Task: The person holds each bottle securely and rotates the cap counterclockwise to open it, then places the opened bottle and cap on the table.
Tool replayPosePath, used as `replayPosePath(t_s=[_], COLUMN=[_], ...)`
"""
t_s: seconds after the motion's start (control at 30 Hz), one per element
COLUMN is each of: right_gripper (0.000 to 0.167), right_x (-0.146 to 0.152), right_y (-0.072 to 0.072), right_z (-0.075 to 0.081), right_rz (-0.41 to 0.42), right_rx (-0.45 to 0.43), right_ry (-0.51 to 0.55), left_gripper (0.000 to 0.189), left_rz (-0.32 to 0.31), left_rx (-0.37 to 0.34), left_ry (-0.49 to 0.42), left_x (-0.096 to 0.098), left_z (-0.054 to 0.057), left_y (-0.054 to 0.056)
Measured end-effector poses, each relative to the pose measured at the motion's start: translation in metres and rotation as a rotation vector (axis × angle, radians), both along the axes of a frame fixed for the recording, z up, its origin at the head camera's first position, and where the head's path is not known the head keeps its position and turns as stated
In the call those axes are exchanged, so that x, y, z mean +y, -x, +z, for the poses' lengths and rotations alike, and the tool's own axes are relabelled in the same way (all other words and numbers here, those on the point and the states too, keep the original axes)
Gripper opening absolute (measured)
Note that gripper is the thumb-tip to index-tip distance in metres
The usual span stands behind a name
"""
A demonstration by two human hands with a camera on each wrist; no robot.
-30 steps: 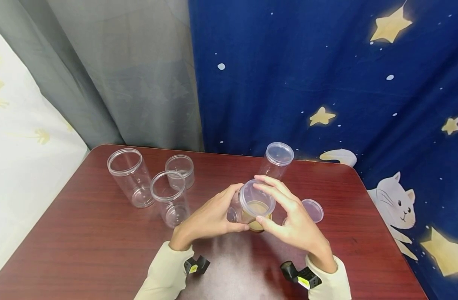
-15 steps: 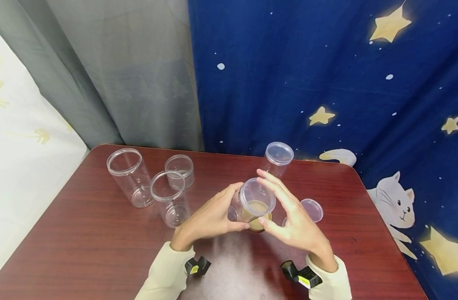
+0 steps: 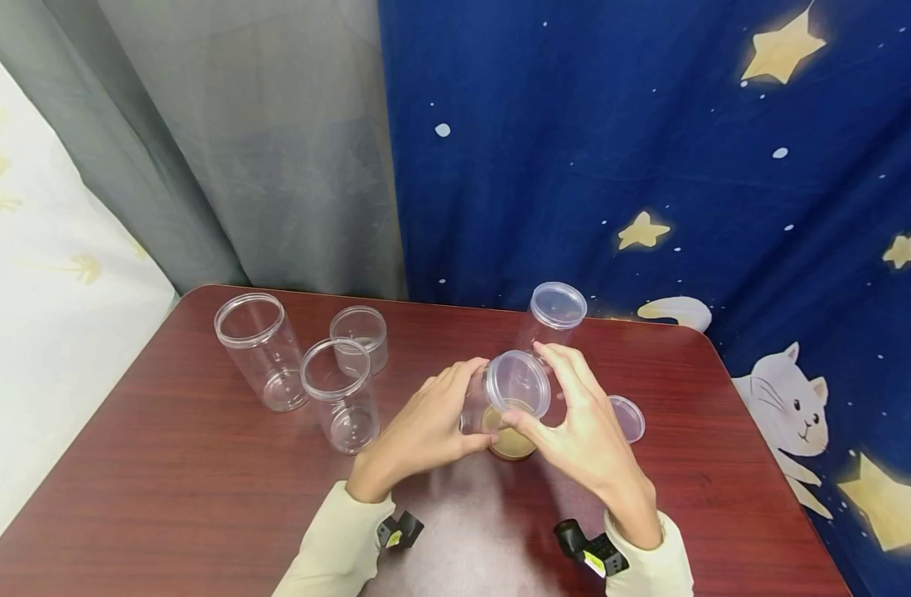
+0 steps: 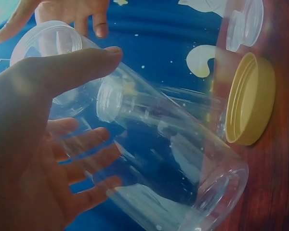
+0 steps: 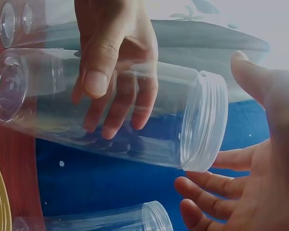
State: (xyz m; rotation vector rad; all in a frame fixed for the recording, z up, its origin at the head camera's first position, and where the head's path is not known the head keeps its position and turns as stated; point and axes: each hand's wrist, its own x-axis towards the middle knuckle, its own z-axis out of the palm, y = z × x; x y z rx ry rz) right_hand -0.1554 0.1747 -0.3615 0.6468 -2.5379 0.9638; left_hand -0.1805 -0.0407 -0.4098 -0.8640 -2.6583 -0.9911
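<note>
Since the earlier frame, the right hand's (image 3: 589, 435) thumb has shifted leftward. Over the desk (image 3: 164, 473), short of its far edge, the left hand (image 3: 421, 427) curls thumb and fingers round a tilted clear jar (image 3: 475, 405); right fingers spread loosely about its translucent lid (image 3: 520, 381), contact hard to judge.

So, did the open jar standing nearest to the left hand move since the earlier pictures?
No, in the head view the open jar keeps its place relative to the table's back edge, with no shift either way.

clear jar (image 5: 166, 115) in left grip (image 5: 118, 62)
</note>
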Motion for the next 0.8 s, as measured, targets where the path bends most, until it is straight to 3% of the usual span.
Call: replayPosePath(t_s=[0.37, 0.8], right_gripper=[0.076, 0.073], right_x=[-0.0033, -0.0026], right_y=[-0.0012, -0.0022], right_z=[-0.0013, 0.0020], right_rz=[-0.014, 0.061], right_rx=[-0.008, -0.026], right_ry=[-0.027, -0.021], left_gripper=[0.085, 0.086], left_rz=[-0.003, -0.033], left_rx=[0.022, -0.064], left_ry=[0.007, -0.029], left_x=[0.0017, -0.0013], left_z=[-0.0013, -0.0005], left_y=[-0.0003, 0.0001])
